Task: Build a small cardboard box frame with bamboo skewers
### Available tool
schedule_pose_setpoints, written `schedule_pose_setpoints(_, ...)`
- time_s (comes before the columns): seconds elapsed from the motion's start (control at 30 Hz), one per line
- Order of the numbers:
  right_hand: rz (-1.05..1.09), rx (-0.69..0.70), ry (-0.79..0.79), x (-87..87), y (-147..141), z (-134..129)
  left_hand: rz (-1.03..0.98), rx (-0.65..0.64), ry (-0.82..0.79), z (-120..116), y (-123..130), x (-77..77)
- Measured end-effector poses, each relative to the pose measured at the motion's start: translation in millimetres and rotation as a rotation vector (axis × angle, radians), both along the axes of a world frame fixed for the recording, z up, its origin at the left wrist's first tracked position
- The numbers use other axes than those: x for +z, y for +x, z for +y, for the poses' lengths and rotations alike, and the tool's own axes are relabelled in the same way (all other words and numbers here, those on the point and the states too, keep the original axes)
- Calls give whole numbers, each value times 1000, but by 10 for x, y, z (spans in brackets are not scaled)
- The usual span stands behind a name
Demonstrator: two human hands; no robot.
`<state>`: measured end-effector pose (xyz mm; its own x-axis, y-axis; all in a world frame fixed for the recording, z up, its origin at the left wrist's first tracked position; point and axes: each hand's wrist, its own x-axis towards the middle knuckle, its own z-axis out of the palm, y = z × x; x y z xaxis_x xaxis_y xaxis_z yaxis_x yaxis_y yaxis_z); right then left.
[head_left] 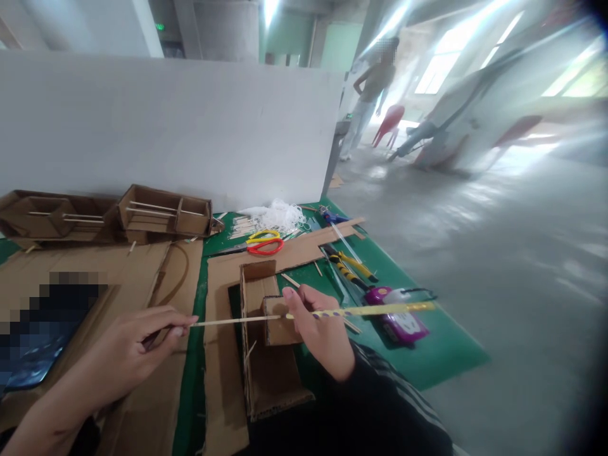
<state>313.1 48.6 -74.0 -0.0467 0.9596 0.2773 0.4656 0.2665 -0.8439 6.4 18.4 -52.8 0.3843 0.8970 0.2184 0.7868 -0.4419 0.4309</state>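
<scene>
My left hand (152, 339) pinches the left end of a thin wooden stick (228, 322) between thumb and fingertips. My right hand (323, 329) is closed around a yellow pencil (370, 310) with dark dots and a gold band at its far end. The pencil's point meets the stick's right part, close to my right thumb; whether my right fingers also grip the stick is hidden. Below both hands lies an open cardboard tray-like piece (270, 380) with a small cardboard box (278, 329) inside it, partly covered by my right hand.
Scissors (265, 244), white stringy material (280, 217), a blue glue gun (330, 215), yellow-and-black pliers (349, 265) and a purple-and-white device (396, 316) lie on the green table (451, 354). Cardboard structures (166, 212) stand at the back left. A person (373, 88) stands far off.
</scene>
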Motion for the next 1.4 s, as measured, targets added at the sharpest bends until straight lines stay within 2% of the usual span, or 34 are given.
schedule_pose_setpoints(0.8, -43, -14, 54, 20, -12, 6, -27, 31, 72, -36, 56, 6)
schedule_pose_setpoints(1.4, -56, -11, 88, -2, -10, 17, -17, -13, 174, -35, 110, 53)
